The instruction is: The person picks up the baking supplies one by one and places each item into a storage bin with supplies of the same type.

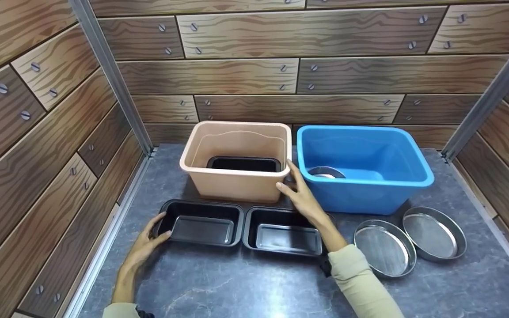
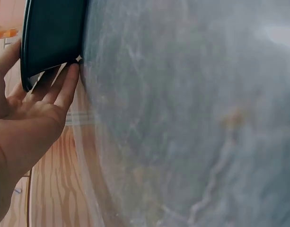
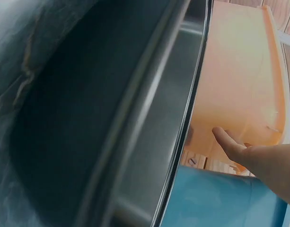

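Observation:
Two black loaf pans lie side by side on the tabletop in the head view. My left hand (image 1: 142,247) holds the left loaf pan (image 1: 201,229) at its left end, thumb and fingers around the corner. The left wrist view shows the fingers against the end wall of that loaf pan (image 2: 55,38). Reaching over the right loaf pan (image 1: 287,238), my right hand (image 1: 303,198) has its fingers extended at the right front corner of a beige tub (image 1: 237,187). Another black loaf pan (image 1: 243,164) sits inside this tub.
A blue tub (image 1: 360,196) stands right of the beige one, with a round metal pan (image 1: 325,172) inside. Two round cake pans (image 1: 385,247) (image 1: 435,234) overlap on the table at the right. Wood-patterned walls (image 1: 245,75) enclose the back and sides.

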The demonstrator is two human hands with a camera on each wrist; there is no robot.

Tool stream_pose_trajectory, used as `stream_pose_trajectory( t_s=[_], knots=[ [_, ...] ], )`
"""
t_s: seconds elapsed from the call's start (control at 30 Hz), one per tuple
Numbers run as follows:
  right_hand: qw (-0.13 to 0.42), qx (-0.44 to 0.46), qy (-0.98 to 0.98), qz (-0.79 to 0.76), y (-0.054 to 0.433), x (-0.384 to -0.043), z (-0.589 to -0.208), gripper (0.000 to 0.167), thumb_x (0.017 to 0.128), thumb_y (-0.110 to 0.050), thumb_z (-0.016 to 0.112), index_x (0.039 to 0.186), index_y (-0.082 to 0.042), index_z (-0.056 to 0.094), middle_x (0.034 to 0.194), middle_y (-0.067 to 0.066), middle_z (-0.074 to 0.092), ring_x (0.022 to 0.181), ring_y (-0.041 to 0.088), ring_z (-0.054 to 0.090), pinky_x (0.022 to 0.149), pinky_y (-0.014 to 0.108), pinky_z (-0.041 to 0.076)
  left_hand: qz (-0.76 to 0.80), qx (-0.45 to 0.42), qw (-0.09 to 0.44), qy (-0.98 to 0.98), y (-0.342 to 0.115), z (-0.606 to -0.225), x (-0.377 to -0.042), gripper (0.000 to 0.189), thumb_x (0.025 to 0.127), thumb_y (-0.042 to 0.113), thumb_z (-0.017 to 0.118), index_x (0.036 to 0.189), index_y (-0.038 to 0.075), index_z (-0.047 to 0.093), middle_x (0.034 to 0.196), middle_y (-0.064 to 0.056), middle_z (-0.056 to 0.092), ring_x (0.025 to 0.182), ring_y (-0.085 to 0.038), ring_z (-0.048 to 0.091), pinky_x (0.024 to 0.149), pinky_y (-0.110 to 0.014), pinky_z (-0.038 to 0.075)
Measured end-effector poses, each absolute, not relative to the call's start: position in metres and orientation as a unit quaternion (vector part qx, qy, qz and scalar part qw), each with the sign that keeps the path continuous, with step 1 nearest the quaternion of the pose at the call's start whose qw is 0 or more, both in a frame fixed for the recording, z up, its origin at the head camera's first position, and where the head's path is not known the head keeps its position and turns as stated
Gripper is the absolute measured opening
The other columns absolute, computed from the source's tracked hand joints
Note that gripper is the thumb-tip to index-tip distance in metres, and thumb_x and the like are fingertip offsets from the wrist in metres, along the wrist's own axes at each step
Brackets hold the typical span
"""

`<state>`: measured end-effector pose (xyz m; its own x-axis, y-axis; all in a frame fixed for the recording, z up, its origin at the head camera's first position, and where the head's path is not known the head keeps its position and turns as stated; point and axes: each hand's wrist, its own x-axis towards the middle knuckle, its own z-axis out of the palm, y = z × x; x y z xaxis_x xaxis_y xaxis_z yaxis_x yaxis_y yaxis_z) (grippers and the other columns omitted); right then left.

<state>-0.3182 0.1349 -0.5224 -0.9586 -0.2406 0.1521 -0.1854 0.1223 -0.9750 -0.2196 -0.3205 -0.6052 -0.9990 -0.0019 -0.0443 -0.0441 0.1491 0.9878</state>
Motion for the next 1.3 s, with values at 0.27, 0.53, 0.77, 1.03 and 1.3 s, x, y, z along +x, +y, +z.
stream_pose_trajectory(
  t_s=[0.27,0.53,0.77,1.03,1.3],
  knots=[
    [-0.030,-0.132,0.728,-0.673,0.123,-0.331,-0.523,0.076,0.105,-0.017,0.063,0.166,-0.010,0.019,0.166,0.023,0.027,0.147,0.037,0.035,0.122,0.049,0.030,0.624,0.006,0.032,0.781,-0.315,-0.605,-0.220,0.071,0.100,0.012,0.069,0.162,0.009,0.034,0.171,-0.020,0.018,0.158,-0.038,0.007,0.126,-0.060,0.005],
    [-0.068,-0.097,0.729,-0.674,0.115,-0.338,-0.530,0.070,0.104,-0.018,0.065,0.163,-0.010,0.029,0.168,0.022,0.026,0.152,0.034,0.030,0.124,0.049,0.027,0.609,0.015,0.052,0.792,-0.315,-0.605,-0.221,0.075,0.100,0.016,0.069,0.164,0.013,0.029,0.172,-0.018,0.013,0.159,-0.039,0.001,0.124,-0.065,0.001],
    [-0.112,-0.110,0.714,-0.682,0.105,-0.344,-0.533,0.066,0.101,-0.013,0.066,0.158,-0.005,0.035,0.166,0.020,0.030,0.155,0.032,0.024,0.127,0.049,0.016,0.609,0.013,0.045,0.792,-0.315,-0.606,-0.222,0.076,0.100,0.014,0.069,0.164,0.012,0.029,0.172,-0.020,0.013,0.158,-0.040,0.002,0.124,-0.064,0.000],
    [-0.113,-0.124,0.692,-0.702,0.101,-0.347,-0.541,0.070,0.099,-0.010,0.066,0.159,-0.003,0.031,0.167,0.023,0.025,0.157,0.035,0.019,0.128,0.051,0.011,0.609,0.008,0.046,0.792,-0.318,-0.605,-0.217,0.078,0.100,0.014,0.069,0.165,0.012,0.027,0.172,-0.021,0.011,0.158,-0.042,0.003,0.123,-0.067,0.001],
    [-0.121,-0.126,0.712,-0.680,0.104,-0.348,-0.542,0.071,0.098,-0.015,0.068,0.159,-0.005,0.034,0.165,0.018,0.033,0.155,0.027,0.025,0.127,0.046,0.016,0.611,0.006,0.041,0.791,-0.317,-0.595,-0.220,0.078,0.100,0.013,0.069,0.165,0.011,0.027,0.173,-0.020,0.009,0.158,-0.041,0.002,0.125,-0.064,0.003]
  ],
)
